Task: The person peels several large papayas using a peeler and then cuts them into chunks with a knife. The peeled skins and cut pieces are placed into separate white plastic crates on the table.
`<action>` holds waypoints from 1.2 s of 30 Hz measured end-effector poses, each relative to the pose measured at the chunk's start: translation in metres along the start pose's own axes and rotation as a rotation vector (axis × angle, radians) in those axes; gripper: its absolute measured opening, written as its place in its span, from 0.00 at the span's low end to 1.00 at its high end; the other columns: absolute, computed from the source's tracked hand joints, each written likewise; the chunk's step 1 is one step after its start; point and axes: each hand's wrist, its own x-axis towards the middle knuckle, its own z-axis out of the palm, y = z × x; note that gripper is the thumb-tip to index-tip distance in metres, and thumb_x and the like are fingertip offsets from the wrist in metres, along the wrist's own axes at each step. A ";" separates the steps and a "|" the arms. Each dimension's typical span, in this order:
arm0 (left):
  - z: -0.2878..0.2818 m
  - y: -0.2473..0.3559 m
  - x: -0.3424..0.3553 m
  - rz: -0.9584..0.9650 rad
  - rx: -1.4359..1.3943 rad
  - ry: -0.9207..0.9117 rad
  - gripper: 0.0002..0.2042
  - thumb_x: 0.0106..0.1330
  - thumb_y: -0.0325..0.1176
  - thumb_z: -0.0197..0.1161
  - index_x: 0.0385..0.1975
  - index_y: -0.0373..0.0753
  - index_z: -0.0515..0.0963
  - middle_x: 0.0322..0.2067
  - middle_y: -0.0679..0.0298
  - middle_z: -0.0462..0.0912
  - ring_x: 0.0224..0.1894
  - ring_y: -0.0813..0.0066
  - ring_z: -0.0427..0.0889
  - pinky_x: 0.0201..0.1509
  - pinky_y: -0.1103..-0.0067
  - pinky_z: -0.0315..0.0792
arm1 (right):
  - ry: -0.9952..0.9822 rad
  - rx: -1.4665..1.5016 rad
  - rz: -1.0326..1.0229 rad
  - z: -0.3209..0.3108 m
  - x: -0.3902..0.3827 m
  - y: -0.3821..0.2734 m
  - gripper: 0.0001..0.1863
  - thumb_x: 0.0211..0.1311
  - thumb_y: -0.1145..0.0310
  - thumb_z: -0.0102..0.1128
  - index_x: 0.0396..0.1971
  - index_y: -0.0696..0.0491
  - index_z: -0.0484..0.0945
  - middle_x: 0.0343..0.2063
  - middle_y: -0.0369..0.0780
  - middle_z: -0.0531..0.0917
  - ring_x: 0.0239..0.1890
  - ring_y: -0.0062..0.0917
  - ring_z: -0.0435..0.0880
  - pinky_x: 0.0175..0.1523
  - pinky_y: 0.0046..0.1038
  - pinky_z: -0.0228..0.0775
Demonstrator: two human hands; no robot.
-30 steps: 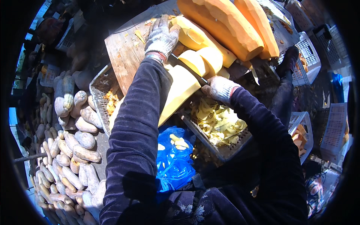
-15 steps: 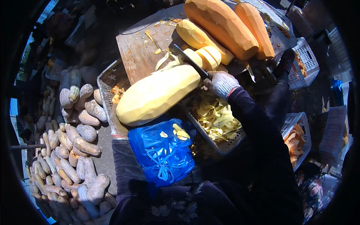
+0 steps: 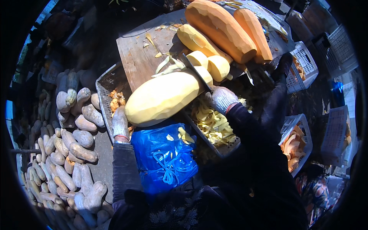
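A large peeled pale-yellow squash (image 3: 165, 97) lies tilted across the edge of a wooden board (image 3: 140, 57). My left hand (image 3: 120, 123), in a grey knit glove, holds its lower left end from below. My right hand (image 3: 221, 98), also gloved, grips a dark knife (image 3: 194, 71) whose blade rests against the squash's upper right end. Thin yellow peel strips (image 3: 166, 65) lie on the board just above the blade.
Cut yellow squash pieces (image 3: 209, 61) and two big peeled orange squashes (image 3: 220, 28) lie at the back of the board. A mesh crate of peelings (image 3: 212, 124) sits under my right wrist, a blue bag (image 3: 165, 157) before me, many unpeeled squashes (image 3: 65, 153) heaped left, white crates (image 3: 304, 65) right.
My left hand came off the cut pieces at the back of the board and dropped to the squash's lower left end. The knife shifted slightly along the squash's top.
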 end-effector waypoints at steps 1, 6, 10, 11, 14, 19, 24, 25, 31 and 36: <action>-0.014 0.004 0.003 0.239 0.290 0.004 0.19 0.73 0.42 0.50 0.52 0.34 0.77 0.48 0.51 0.82 0.49 0.59 0.80 0.56 0.69 0.73 | -0.032 0.012 0.034 -0.002 0.005 -0.006 0.24 0.66 0.52 0.47 0.45 0.56 0.81 0.43 0.52 0.84 0.49 0.44 0.83 0.55 0.41 0.74; 0.044 0.064 -0.005 0.772 0.731 -0.190 0.24 0.70 0.45 0.57 0.58 0.32 0.73 0.56 0.44 0.76 0.60 0.48 0.74 0.65 0.65 0.67 | -0.072 -0.161 -0.074 -0.048 0.031 -0.028 0.23 0.66 0.52 0.49 0.46 0.54 0.82 0.43 0.48 0.85 0.48 0.41 0.84 0.54 0.41 0.75; 0.114 0.084 0.018 1.044 0.911 -0.088 0.28 0.67 0.50 0.60 0.59 0.36 0.73 0.59 0.43 0.74 0.64 0.48 0.70 0.69 0.61 0.63 | -0.054 -0.213 -0.135 -0.043 0.054 -0.020 0.23 0.65 0.50 0.51 0.43 0.55 0.81 0.39 0.48 0.85 0.45 0.42 0.84 0.52 0.41 0.74; 0.134 0.096 0.025 1.066 0.870 -0.087 0.27 0.68 0.50 0.59 0.59 0.37 0.73 0.59 0.44 0.73 0.65 0.48 0.69 0.70 0.61 0.62 | -0.067 -0.213 -0.153 -0.042 0.056 -0.018 0.23 0.65 0.50 0.51 0.43 0.55 0.81 0.39 0.48 0.85 0.45 0.42 0.84 0.52 0.41 0.74; 0.184 0.124 0.073 1.035 0.854 -0.261 0.29 0.70 0.55 0.53 0.61 0.39 0.72 0.61 0.49 0.73 0.66 0.49 0.67 0.72 0.61 0.57 | -0.085 -0.193 -0.201 -0.046 0.054 -0.027 0.23 0.65 0.50 0.50 0.43 0.55 0.81 0.38 0.48 0.85 0.44 0.42 0.84 0.52 0.42 0.75; 0.270 0.116 0.086 0.711 1.312 -0.159 0.29 0.72 0.51 0.44 0.70 0.47 0.61 0.72 0.57 0.58 0.74 0.55 0.53 0.75 0.56 0.46 | -0.079 -0.236 -0.153 -0.041 0.053 -0.016 0.22 0.66 0.51 0.50 0.40 0.55 0.82 0.36 0.47 0.86 0.42 0.42 0.85 0.51 0.41 0.75; 0.272 0.092 0.114 0.553 1.346 -0.204 0.30 0.71 0.53 0.46 0.72 0.48 0.58 0.73 0.58 0.55 0.75 0.53 0.48 0.75 0.50 0.40 | -0.141 -0.271 -0.099 -0.051 0.070 -0.037 0.19 0.61 0.57 0.51 0.36 0.54 0.86 0.35 0.48 0.86 0.43 0.40 0.86 0.51 0.40 0.76; 0.276 0.087 0.131 0.545 1.332 -0.214 0.31 0.71 0.53 0.46 0.72 0.48 0.57 0.73 0.58 0.55 0.75 0.52 0.48 0.75 0.51 0.40 | -0.121 -0.280 -0.182 -0.048 0.075 -0.032 0.19 0.59 0.58 0.51 0.39 0.55 0.85 0.35 0.48 0.86 0.44 0.41 0.86 0.51 0.40 0.75; 0.255 0.110 0.116 0.353 0.872 -0.330 0.35 0.70 0.57 0.47 0.72 0.44 0.57 0.71 0.51 0.60 0.73 0.49 0.57 0.74 0.64 0.53 | -0.162 -0.121 -0.066 -0.048 0.066 -0.031 0.22 0.61 0.54 0.50 0.39 0.56 0.84 0.36 0.48 0.86 0.41 0.40 0.86 0.50 0.39 0.75; 0.161 0.133 0.055 0.448 1.061 -0.618 0.29 0.73 0.53 0.45 0.68 0.44 0.66 0.66 0.54 0.70 0.68 0.55 0.68 0.71 0.69 0.59 | -0.169 -0.135 -0.096 -0.035 0.065 -0.018 0.23 0.62 0.53 0.50 0.41 0.57 0.83 0.38 0.48 0.86 0.42 0.41 0.85 0.50 0.40 0.75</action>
